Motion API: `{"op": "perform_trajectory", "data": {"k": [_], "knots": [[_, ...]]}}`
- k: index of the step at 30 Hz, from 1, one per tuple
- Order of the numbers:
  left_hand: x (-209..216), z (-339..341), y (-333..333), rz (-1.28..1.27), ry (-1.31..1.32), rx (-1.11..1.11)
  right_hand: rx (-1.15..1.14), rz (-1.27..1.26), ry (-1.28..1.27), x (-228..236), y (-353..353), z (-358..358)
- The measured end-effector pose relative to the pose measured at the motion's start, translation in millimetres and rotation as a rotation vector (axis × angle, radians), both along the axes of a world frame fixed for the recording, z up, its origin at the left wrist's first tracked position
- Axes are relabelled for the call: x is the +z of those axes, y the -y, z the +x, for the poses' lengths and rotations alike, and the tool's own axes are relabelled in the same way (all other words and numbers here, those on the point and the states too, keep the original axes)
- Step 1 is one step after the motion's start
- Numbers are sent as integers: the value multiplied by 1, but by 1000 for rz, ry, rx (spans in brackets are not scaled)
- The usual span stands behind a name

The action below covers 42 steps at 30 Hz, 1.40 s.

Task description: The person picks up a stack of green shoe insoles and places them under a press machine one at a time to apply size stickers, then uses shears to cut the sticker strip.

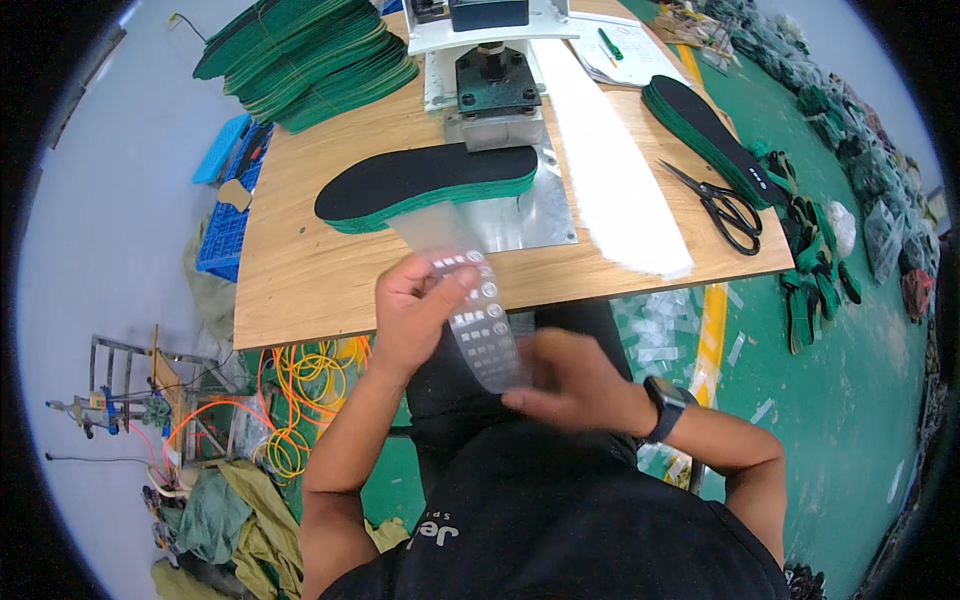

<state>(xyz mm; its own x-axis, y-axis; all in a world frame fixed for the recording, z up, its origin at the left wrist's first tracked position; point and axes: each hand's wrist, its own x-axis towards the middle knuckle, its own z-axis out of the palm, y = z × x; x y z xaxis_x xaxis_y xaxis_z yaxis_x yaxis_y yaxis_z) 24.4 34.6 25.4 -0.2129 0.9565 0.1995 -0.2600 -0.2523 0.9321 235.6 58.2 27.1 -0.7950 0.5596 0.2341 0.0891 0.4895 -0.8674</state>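
My left hand [420,305] pinches a translucent strip of transfer labels [478,315] with rows of white prints, thumb on top. The strip's far end lies against the near side of a stack of insoles [430,180], black on top with green layers beneath. Its lower end curls down beside my right hand [575,380], which is blurred by motion, so its grip on the strip is unclear. The stack's right end sits under the metal block of a press [495,100], on a shiny metal plate [540,215].
Tall bundles of green insoles [300,60] stand at the table's far left. To the right are a long white sheet [620,180], black scissors [725,205], another insole stack [705,135] and papers with a green pen [610,45]. Orange and yellow hoses [300,400] lie on the floor at left.
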Motion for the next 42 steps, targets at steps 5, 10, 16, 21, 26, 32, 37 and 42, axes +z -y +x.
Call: {"op": "perform_trajectory", "data": {"k": [5,10,16,21,26,32,37,42], "knots": [[8,-3,3,-5,-118,78,-46,-198,-188,-1,-19,-43],[15,-18,-7,-52,-136,105,-89,-338,-240,1,-17,-60],[37,-55,-53,-99,-416,364,-224,-724,-316,5,-50,-96],[44,-94,-79,157,-1034,378,-294,-888,-199,5,-92,-112],[24,-79,-85,164,-1298,159,-329,-1004,-157,10,-95,-111],[26,-82,-90,132,-1246,135,-381,-1000,-226,-2,-96,-113],[39,-96,-104,142,-1360,138,-443,-1037,-247,8,-110,-99],[32,-108,-124,108,-1553,30,-483,-999,-280,4,-120,-99]]}}
